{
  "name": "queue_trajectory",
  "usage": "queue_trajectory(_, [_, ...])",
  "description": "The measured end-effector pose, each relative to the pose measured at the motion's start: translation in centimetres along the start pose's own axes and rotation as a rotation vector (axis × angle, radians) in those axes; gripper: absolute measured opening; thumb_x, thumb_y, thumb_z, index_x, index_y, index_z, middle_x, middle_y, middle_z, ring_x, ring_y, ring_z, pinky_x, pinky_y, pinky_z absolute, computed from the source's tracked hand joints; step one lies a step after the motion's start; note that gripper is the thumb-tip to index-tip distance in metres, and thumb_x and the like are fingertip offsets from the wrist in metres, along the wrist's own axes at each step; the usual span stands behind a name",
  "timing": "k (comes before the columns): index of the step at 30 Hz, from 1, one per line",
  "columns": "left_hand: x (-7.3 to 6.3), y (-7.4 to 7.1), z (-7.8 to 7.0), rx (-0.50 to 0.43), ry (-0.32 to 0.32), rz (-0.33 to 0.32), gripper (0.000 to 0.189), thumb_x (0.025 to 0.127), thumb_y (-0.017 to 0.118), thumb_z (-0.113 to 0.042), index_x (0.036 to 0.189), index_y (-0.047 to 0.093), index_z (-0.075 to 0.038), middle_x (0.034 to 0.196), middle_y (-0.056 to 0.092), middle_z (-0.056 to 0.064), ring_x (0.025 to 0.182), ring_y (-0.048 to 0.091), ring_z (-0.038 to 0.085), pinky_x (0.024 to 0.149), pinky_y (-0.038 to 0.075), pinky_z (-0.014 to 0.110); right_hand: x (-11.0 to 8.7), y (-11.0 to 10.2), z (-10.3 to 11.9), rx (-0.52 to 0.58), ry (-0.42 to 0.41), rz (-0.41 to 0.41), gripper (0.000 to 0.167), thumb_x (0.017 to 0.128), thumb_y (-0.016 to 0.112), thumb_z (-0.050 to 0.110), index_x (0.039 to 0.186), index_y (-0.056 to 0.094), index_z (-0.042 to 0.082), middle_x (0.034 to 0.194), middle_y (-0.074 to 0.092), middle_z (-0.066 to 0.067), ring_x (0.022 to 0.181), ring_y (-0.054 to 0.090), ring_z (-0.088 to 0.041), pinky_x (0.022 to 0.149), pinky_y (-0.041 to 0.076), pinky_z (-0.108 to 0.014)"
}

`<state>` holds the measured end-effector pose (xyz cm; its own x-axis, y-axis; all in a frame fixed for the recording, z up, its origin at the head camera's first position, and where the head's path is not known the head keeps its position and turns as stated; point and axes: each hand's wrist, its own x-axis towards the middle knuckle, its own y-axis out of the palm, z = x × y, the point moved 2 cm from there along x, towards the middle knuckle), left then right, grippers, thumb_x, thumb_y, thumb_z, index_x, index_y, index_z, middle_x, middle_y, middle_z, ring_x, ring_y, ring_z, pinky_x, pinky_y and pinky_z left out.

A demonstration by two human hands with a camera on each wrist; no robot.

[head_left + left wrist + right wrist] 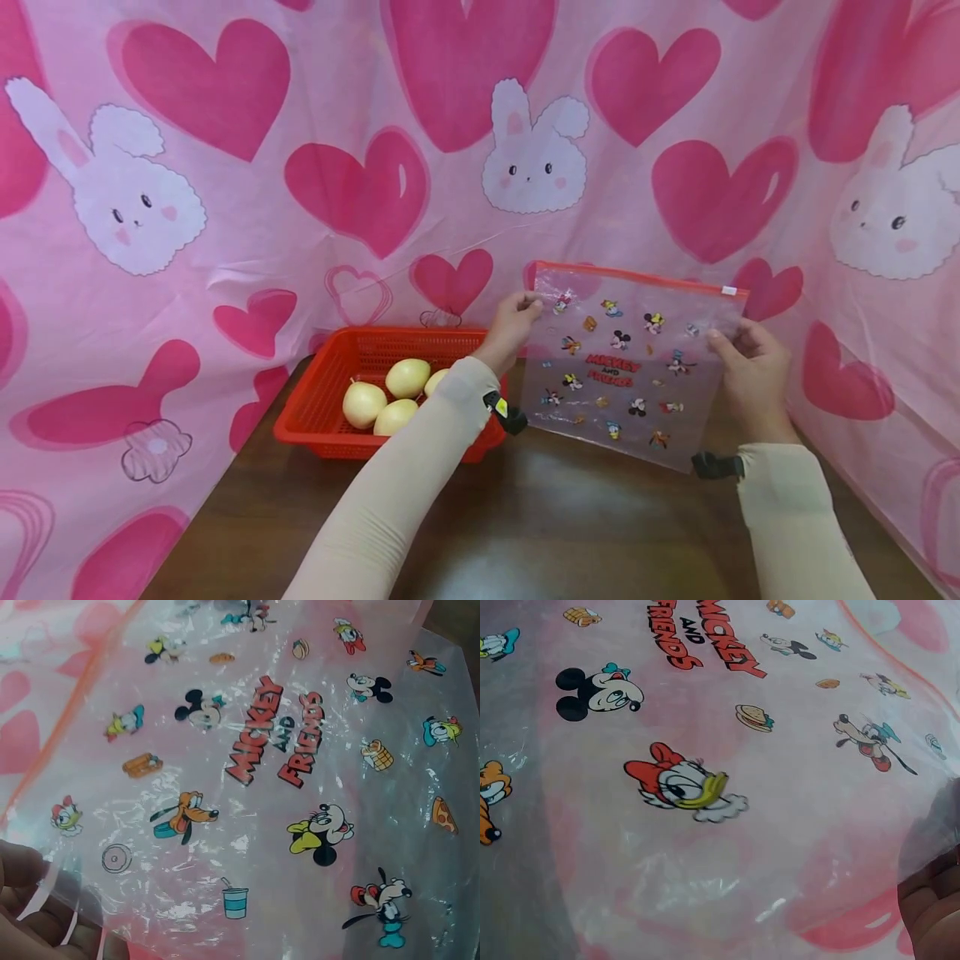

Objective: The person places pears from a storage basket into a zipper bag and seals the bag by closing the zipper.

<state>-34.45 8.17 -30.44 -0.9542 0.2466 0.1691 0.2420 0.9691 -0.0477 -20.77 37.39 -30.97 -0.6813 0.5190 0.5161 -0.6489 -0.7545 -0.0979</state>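
Observation:
A clear zip bag [637,400] printed with cartoon characters hangs upright between my two hands in the head view. Its red zip strip runs along the top edge, and the white slider [728,291] sits near the right end. My left hand [513,325] pinches the bag's left edge just below the upper corner. On the opposite edge, my right hand [753,367] grips the bag with the thumb on the near side. Both wrist views are mostly filled by the printed plastic [255,825], with fingers [934,907] at its edge.
A red plastic basket [300,417] stands on the brown table [570,533] to the left, partly behind my left forearm. Several pale yellow, round fruits, perhaps pears [365,404], lie in it. Pink cloth [247,217] with hearts and rabbits hangs behind and along both sides.

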Motion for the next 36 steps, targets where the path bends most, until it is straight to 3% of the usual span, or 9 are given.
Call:
queue_trajectory(6, [0.3, -0.5, -0.1, -0.077, -0.028, -0.008, 0.020, 0.102, 0.051, -0.021, 0.117, 0.062, -0.013, 0.112, 0.059, 0.000, 0.108, 0.054, 0.021, 0.098, 0.044, 0.039, -0.9, -0.2, 1.0, -0.050, -0.077, 0.017, 0.028, 0.091, 0.069, 0.017, 0.113, 0.067, 0.000, 0.097, 0.069, 0.008, 0.087, 0.060, -0.013, 0.076, 0.047, -0.015])
queue_trajectory(10, [0.6, -0.6, -0.3, -0.108, -0.016, -0.025, 0.020, 0.102, 0.050, -0.019, 0.116, 0.064, -0.013, 0.111, 0.061, 0.000, 0.108, 0.055, 0.020, 0.098, 0.044, 0.037, -1.4, -0.3, 1.7, -0.034, -0.149, 0.033, 0.020, 0.090, 0.069, 0.009, 0.103, 0.066, -0.006, 0.088, 0.068, 0.007, 0.080, 0.059, -0.013, 0.071, 0.047, -0.016])
queue_trajectory(15, [0.8, -0.6, -0.5, -0.115, 0.001, -0.034, 0.019, 0.103, 0.050, -0.019, 0.112, 0.065, -0.013, 0.108, 0.063, -0.001, 0.106, 0.057, 0.019, 0.097, 0.045, 0.037, -2.3, -0.7, 2.2, -0.063, -0.169, 0.078, 0.017, 0.090, 0.069, 0.008, 0.100, 0.066, -0.005, 0.087, 0.067, 0.011, 0.082, 0.060, -0.010, 0.074, 0.046, -0.014])
queue_trajectory(25, [1.1, -0.5, 0.1, -0.093, -0.001, -0.019, 0.022, 0.105, 0.045, -0.020, 0.114, 0.063, -0.012, 0.111, 0.064, 0.000, 0.112, 0.056, 0.019, 0.104, 0.038, 0.041, -3.5, -0.5, 2.5, -0.072, -0.222, 0.232, 0.010, 0.089, 0.069, 0.006, 0.099, 0.069, 0.003, 0.100, 0.069, -0.001, 0.092, 0.062, -0.010, 0.079, 0.047, -0.013])
queue_trajectory(33, [1.1, -0.4, 1.0, -0.061, -0.018, -0.004, 0.021, 0.105, 0.044, -0.021, 0.114, 0.062, -0.013, 0.110, 0.064, -0.001, 0.114, 0.055, 0.020, 0.104, 0.037, 0.042, -4.5, -0.2, 2.9, -0.117, -0.242, 0.360, 0.016, 0.088, 0.069, 0.003, 0.103, 0.069, -0.003, 0.096, 0.068, 0.011, 0.088, 0.061, -0.006, 0.076, 0.048, -0.014])
queue_trajectory(36, [1.1, -0.2, 1.2, -0.051, -0.017, 0.007, 0.022, 0.105, 0.044, -0.020, 0.115, 0.061, -0.013, 0.111, 0.064, 0.000, 0.114, 0.055, 0.021, 0.104, 0.037, 0.043, -4.7, -0.2, 3.2, -0.119, -0.261, 0.418, 0.012, 0.088, 0.068, 0.001, 0.100, 0.069, -0.001, 0.092, 0.066, 0.009, 0.084, 0.058, -0.009, 0.071, 0.050, -0.017])
